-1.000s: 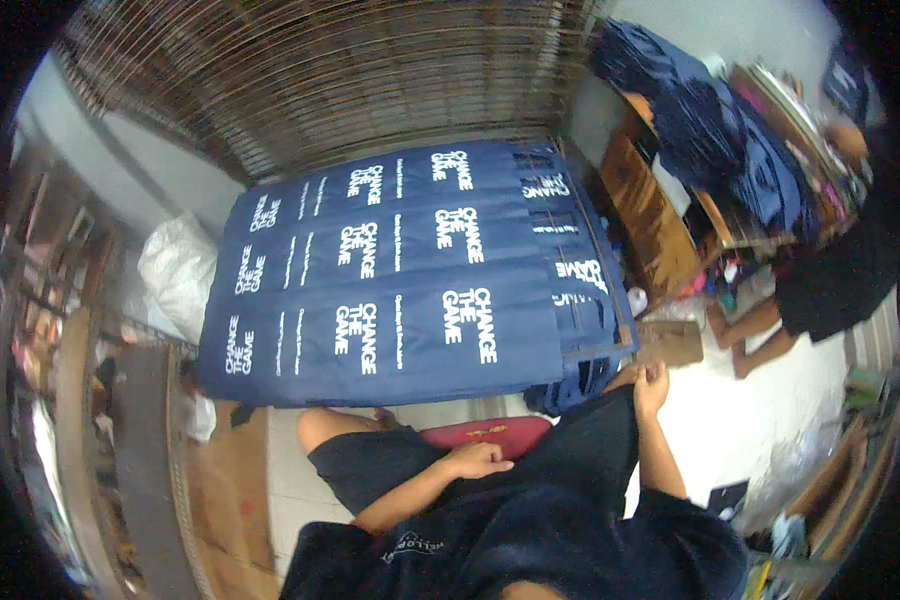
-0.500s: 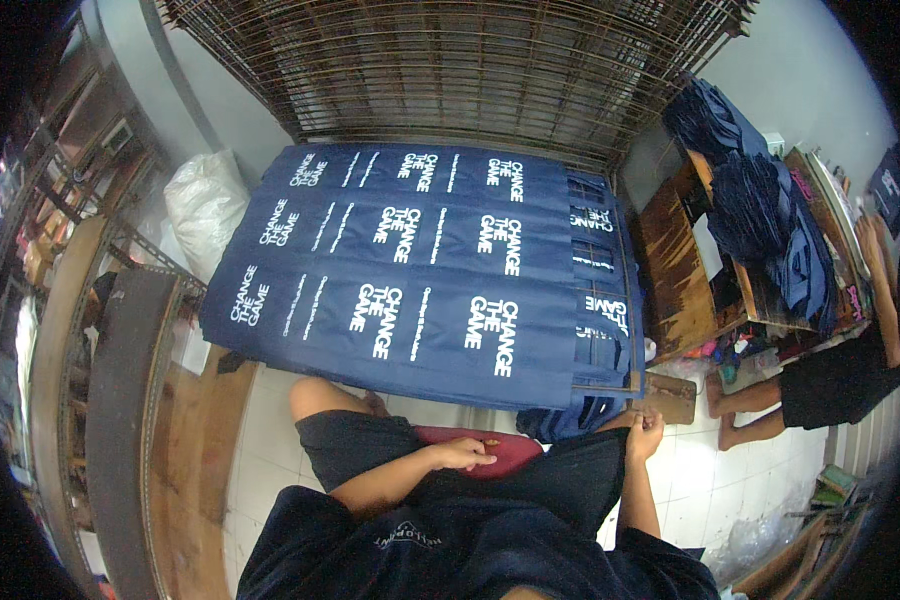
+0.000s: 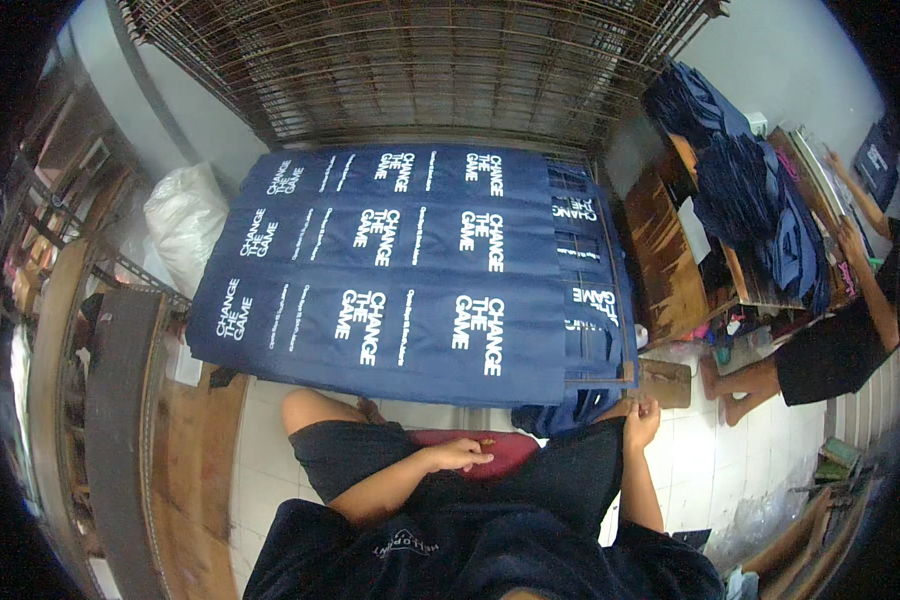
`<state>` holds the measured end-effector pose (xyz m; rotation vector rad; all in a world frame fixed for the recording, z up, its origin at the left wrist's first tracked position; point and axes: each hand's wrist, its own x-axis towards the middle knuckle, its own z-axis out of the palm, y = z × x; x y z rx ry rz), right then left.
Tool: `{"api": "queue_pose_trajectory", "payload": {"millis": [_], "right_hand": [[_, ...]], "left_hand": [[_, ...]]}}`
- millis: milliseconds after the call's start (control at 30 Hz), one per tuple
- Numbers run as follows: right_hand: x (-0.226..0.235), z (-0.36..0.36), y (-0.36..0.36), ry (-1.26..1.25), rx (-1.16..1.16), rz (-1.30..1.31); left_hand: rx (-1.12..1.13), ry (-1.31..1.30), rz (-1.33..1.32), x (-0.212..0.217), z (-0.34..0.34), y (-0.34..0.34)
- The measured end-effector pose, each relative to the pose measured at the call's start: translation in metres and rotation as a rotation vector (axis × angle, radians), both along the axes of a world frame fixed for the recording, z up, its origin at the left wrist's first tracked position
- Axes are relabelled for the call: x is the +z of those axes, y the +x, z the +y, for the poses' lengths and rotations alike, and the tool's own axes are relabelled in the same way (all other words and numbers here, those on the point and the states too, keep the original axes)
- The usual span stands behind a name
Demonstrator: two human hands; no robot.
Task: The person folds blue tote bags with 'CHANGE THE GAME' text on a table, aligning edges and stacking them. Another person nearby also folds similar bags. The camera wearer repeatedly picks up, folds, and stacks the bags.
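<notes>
right hand (image 3: 641, 420) pinching dark cloth (image 3: 570, 470), left hand (image 3: 460, 456) flat

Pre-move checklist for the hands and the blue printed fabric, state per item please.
1. Right hand on dark fabric: ok, it pinches the upper corner of the piece across the lap.
2. Left hand in contact: ok, it rests on the same dark fabric near a red cushion.
3. Printed blue panels laid flat: ok, three overlapping rows, print facing up.
4. Near edge of the front panel free of both hands: ok, neither hand touches it.
5. Stacked blue pieces at the panels' right edge tidy: cannot tell, layers bunch and hang down.
6. Other person clear of the panels: ok, seated off to the right.
</notes>
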<state>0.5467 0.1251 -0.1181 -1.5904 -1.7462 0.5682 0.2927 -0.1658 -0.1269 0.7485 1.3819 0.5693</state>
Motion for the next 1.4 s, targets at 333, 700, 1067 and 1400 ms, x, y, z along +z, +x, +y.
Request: {"api": "queue_pose_trajectory", "payload": {"millis": [333,700,1067,1400], "right_hand": [[-0.006,0.007,0.003,-0.111,-0.037,-0.148],[0.006,0.001,-0.006,-0.08,-0.023,-0.104],[-0.007,0.008,0.005,-0.104,0.03,-0.063],[-0.019,0.02,0.01,-0.156,0.115,-0.073]], "left_hand": [[0.016,-0.002,-0.027,0.008,0.001,-0.002],[0.011,-0.045,-0.018,0.007,0.001,-0.002],[-0.006,0.049,0.03,-0.001,-0.002,-0.001],[-0.037,0.107,0.026,-0.011,-0.002,-0.002]]}}
